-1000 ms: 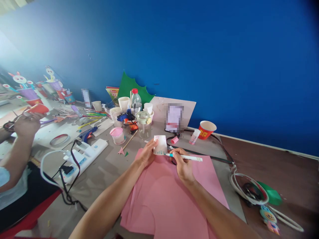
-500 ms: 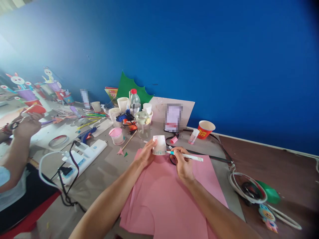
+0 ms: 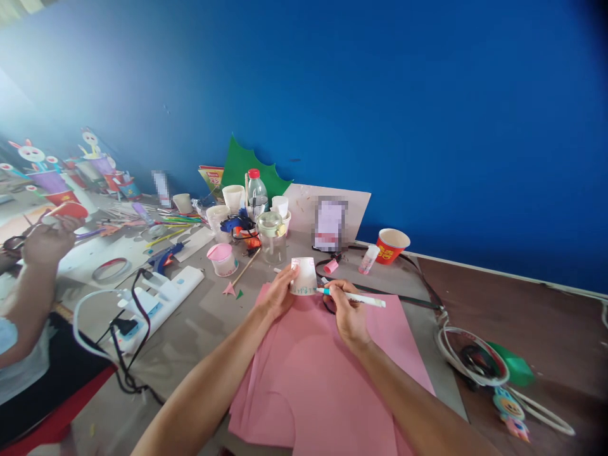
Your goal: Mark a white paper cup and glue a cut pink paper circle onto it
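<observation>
- White paper cup (image 3: 304,276), in the head view, is resting in the left hand (image 3: 280,294) above pink sheets (image 3: 332,386), that grip curled closed around its left side.
- Right hand (image 3: 350,316) is pinching the marker (image 3: 373,301) near its teal end; I cannot tell if its tip is touching the cup.
- Light pressure and a steady cup are probably favouring clean lines.

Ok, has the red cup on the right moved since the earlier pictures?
No: judged against the pale board near it, the red cup shows no shift.
</observation>
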The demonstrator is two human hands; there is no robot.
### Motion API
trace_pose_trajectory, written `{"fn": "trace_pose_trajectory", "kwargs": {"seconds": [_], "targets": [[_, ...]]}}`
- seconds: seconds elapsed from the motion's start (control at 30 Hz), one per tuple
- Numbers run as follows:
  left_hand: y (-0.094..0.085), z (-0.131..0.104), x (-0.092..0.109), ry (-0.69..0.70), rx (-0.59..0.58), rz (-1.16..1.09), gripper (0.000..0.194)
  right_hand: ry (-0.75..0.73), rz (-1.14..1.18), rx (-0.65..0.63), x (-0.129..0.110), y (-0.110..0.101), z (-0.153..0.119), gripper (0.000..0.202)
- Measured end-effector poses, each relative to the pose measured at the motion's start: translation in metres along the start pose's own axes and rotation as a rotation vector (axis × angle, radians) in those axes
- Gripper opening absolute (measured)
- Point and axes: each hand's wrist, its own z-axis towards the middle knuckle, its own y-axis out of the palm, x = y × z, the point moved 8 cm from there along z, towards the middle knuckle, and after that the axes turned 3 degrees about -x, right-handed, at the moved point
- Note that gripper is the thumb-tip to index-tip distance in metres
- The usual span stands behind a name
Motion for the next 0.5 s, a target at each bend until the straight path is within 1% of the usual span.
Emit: {"fn": "trace_pose_trajectory", "kwargs": {"seconds": [0.17, 0.37, 0.5], "targets": [[-0.0006, 0.0009, -0.0003, 0.009, -0.018, 0.000, 0.033, 0.011, -0.016, -0.019, -0.0028, 0.0026, -0.0012, 0.025], [-0.0002, 0.0000, -0.0002, 0.009, -0.016, 0.013, 0.032, 0.015, -0.011, 0.014, 0.0009, -0.0005, 0.0004, 0.027], [0.0007, 0.0001, 0.0004, 0.012, -0.024, 0.020, 0.035, 0.024, -0.003, 0.026, 0.0026, -0.0019, 0.0013, 0.024]]}}
